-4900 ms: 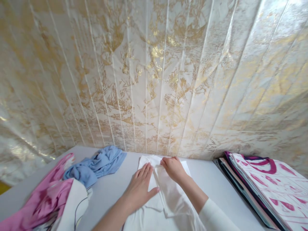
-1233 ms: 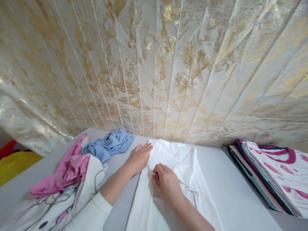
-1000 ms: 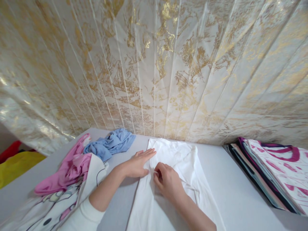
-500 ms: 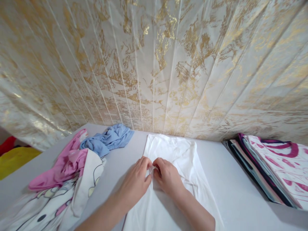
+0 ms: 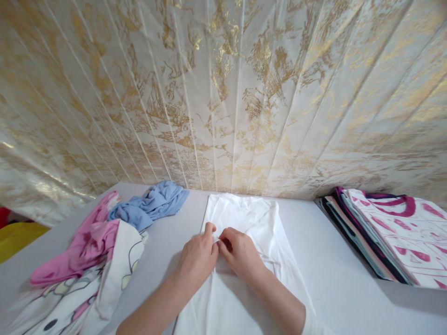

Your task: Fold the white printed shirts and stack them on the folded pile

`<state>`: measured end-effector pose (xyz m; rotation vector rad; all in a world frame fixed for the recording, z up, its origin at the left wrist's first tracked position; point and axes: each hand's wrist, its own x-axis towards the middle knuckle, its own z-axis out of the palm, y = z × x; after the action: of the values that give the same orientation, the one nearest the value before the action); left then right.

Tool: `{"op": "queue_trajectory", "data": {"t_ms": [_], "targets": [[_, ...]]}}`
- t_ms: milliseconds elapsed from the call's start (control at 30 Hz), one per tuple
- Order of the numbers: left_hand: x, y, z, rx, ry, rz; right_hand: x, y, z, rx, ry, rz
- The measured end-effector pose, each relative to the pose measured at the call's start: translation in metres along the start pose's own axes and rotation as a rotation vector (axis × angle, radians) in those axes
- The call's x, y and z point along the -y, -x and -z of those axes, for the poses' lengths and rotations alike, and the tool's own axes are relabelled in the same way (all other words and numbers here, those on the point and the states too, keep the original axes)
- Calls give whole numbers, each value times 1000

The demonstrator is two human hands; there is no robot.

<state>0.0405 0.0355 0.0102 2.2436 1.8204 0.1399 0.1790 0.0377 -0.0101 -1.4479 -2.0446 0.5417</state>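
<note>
A white shirt (image 5: 240, 209) lies lengthwise on the table in front of me, its sides folded inward and its far end near the wall covering. Over its middle, toward the left side, my two hands meet. My left hand (image 5: 199, 253) is closed in a pinch on the white cloth, with one finger raised a little. Just beside it, my right hand (image 5: 240, 251) pinches the same cloth between thumb and fingertips. A small tuft of fabric shows between the fingertips. My forearms hide part of the near half of the shirt.
At left lie a crumpled blue garment (image 5: 150, 204), a pink garment (image 5: 80, 246) and a white printed one (image 5: 80, 298) on the white table (image 5: 349, 298). A stack of folded clothes (image 5: 394, 232) sits at right. Behind hangs a gold-patterned covering (image 5: 223, 93). Yellow cloth (image 5: 21, 237) shows far left.
My view has shifted slightly, so things sit a little further left. Both hands still pinch the shirt at about the same spot, with a left finger now lifted.
</note>
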Motion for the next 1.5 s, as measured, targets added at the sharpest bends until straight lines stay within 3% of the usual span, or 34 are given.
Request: {"op": "queue_trajectory", "data": {"t_ms": [267, 433, 633, 700, 833, 1000, 1167, 1400, 1500], "targets": [[7, 4, 6, 54, 197, -3, 2, 1, 2, -1, 0, 19], [21, 12, -6, 34, 486, -107, 0, 1, 1, 16, -85, 4], [28, 16, -17, -5, 555, -155, -2, 1, 1, 41, -123, 39], [28, 19, -15, -12, 472, -159, -2, 1, 1, 59, -80, 57], [22, 31, -11, -97, 72, -218, -3, -1, -1, 107, 8, 73], [17, 45, -22, -140, -271, -291, -3, -1, 0, 121, -63, 37], [21, 48, -35, -223, -331, -317, -5, 1, -1, 90, -25, 92], [25, 54, -36, -187, -322, -297, 0, -2, -8, 83, 175, 77], [34, 65, -46, -309, -316, -364, 2, -2, -8, 82, 222, 92]]}}
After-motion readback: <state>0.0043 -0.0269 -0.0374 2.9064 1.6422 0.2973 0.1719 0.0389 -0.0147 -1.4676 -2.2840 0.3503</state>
